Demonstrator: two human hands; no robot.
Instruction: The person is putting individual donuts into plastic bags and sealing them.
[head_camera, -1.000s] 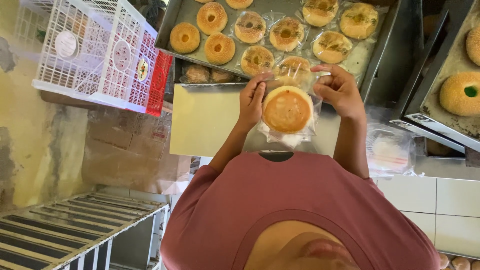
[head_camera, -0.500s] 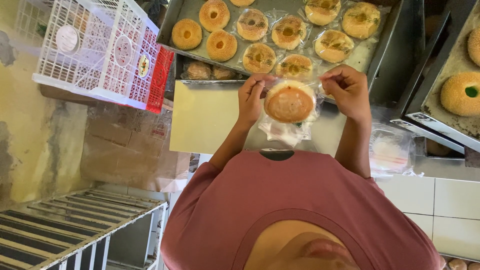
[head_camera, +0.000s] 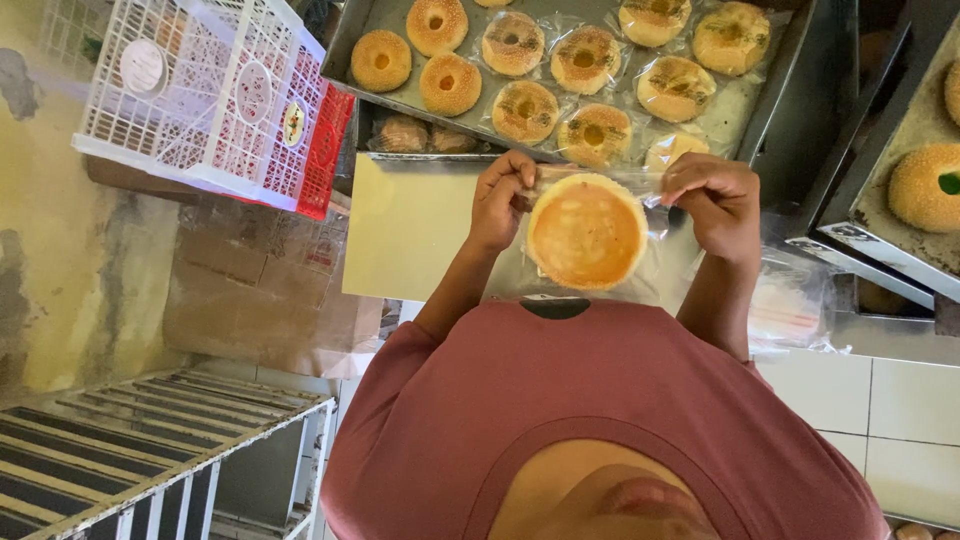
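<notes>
Across the top of the view lay a wide metal baking tray (head_camera: 760, 100), the largest thing near the hands, carrying round sesame-topped buns (head_camera: 450, 84), some bare and some already wrapped in clear film. Left of it hung a white plastic crate (head_camera: 200, 100) with a red end panel, its lattice sides see-through. A second tray (head_camera: 880, 210) sat at the right edge with one more seeded bun (head_camera: 925, 187) on it, and a pale yellow board (head_camera: 410, 225) showed beneath the main tray. Lower left stood a slatted metal rack (head_camera: 150, 440), and white tiles (head_camera: 880, 400) filled the lower right corner. The person's rose-coloured shirt (head_camera: 600, 400) took up most of the bottom of the frame. Just below the main tray's near edge, between the two hands and held up off any surface, was a clear plastic bag (head_camera: 600, 285) with a single round bun (head_camera: 587, 231) inside. That bun was flat-faced, smooth and golden orange, paler towards the middle and darker brown around its rim, with no seeds visible on the face turned to the camera. The film was glossy and creased, its top edge stretched taut above the bun. The left hand (head_camera: 500, 205) was closed, pinching the bag's upper left corner, while the right hand (head_camera: 720, 200) was likewise closed, gripping the upper right corner.
</notes>
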